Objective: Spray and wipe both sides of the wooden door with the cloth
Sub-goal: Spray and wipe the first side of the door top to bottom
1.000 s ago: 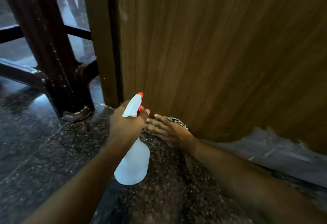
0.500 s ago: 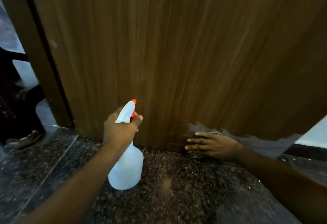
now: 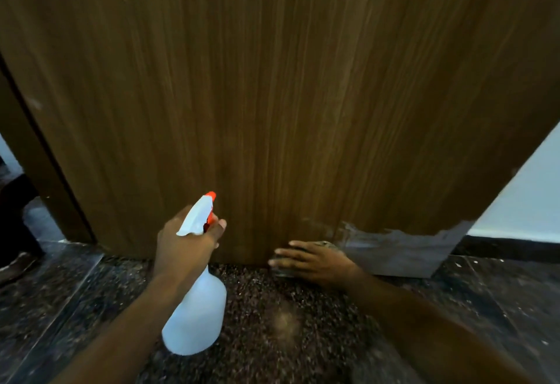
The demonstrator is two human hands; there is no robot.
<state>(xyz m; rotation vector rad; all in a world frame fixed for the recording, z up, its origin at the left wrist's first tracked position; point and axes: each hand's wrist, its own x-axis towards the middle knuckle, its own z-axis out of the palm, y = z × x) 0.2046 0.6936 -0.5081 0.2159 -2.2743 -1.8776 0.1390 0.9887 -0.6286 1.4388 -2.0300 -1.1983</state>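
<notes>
Head view, as I watch it from my station, is filled mostly by the wooden door (image 3: 288, 95); its brown, vertically grained face stands upright and runs from the top edge down to the floor. The floor (image 3: 272, 308) is dark speckled stone and spreads across the whole lower part of the picture. To the right of the door I see a pale wall (image 3: 521, 195) with a dark skirting strip along its foot; to the left, a dark brown door frame (image 3: 36, 165) stands just beside the door's edge. Along the door's bottom right corner there is a worn grey patch (image 3: 394, 250) with a ragged upper border. The spray bottle (image 3: 197, 317), white and translucent, hangs above the floor in front of the door's lower left part; its orange nozzle (image 3: 210, 195) points at the wood. The left hand (image 3: 185, 244) grips the bottle's neck, fingers curled round it with one finger at the trigger. The right hand (image 3: 315, 261) lies flat at the very foot of the door, fingers straight and spread, pointing left; it presses the cloth (image 3: 326, 243) against the wood just left of the grey patch. Only a small patterned edge of the cloth peeks out above the knuckles; the rest is hidden under the palm.
</notes>
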